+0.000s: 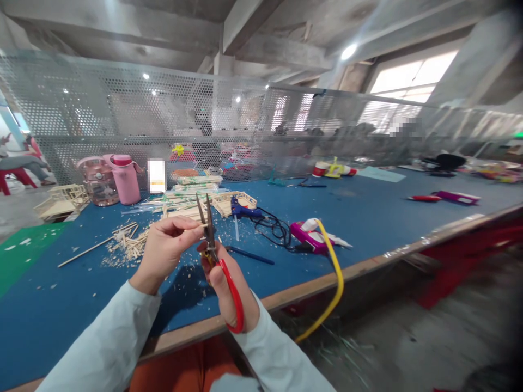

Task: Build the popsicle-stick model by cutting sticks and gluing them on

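Observation:
In my right hand (231, 286) is a pair of red-handled scissors (235, 302), their blades pointing up and spread apart. My left hand (169, 247) pinches a short piece of thin wooden stick (203, 225), whose end reaches to the blades. Behind my left hand lies a heap of short cut sticks (133, 243) among crumbs and chips. A bundle of longer sticks (186, 198) lies further back. Beyond the scissors, a blue glue gun (243, 208) rests by a small stick-built frame (224, 202).
Pink bottle (126, 179) and clear jug (100, 182) stand back left, near a stick-built model (61, 201). A pink power strip (310, 237) with a yellow cable (340, 272) crosses the table's front edge. A perforated metal screen (163, 120) closes off the back.

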